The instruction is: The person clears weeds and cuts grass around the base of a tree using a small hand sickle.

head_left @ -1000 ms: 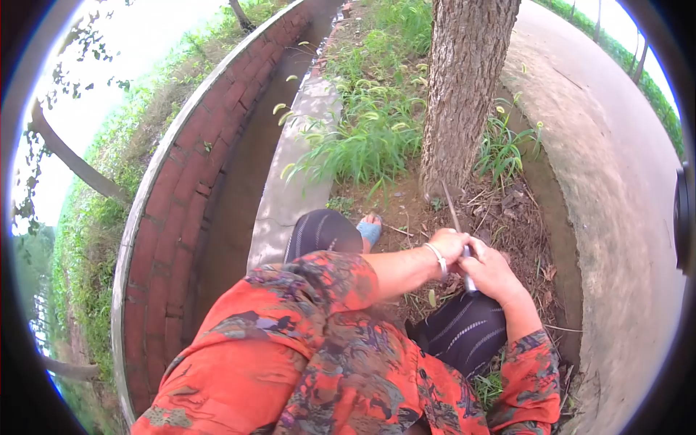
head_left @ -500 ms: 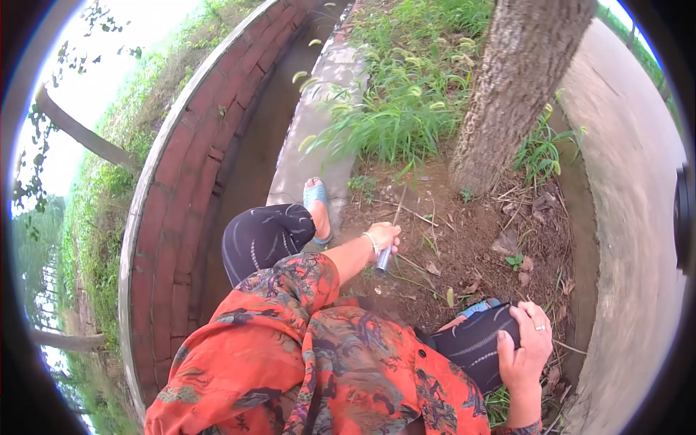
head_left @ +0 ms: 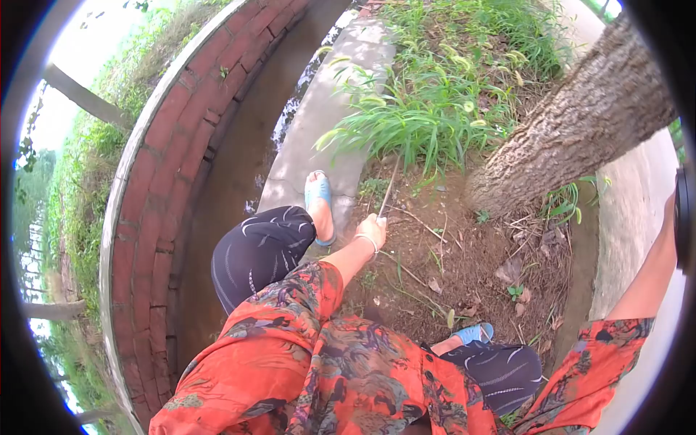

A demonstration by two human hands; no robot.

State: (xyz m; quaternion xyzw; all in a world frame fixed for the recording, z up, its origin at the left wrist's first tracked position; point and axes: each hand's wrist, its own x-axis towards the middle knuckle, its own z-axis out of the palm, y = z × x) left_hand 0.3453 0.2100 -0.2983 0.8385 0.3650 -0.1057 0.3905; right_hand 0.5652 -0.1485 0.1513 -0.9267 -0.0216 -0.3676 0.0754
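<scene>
So, two red patterned sleeves [head_left: 609, 362] lie closest, then two dark-clad knees [head_left: 264, 250] and two blue slippers [head_left: 476, 333]. The left hand [head_left: 372, 232], with one pale bracelet [head_left: 370, 245] at its wrist, is closed around one thin rod [head_left: 389, 188], which angles away over bare soil, its tip by tall grass [head_left: 428, 119] — whether touching, I cannot tell. The right forearm [head_left: 645, 279] reaches out sideways; its hand is hidden at the view's edge, so its state cannot be told. Beyond come one thick trunk [head_left: 580, 119], one concrete ledge [head_left: 312, 145] and one brick wall [head_left: 163, 170]. Half a second ago the right hand rested on a knee — now it has left it, and the trunk appears more tilted.
</scene>
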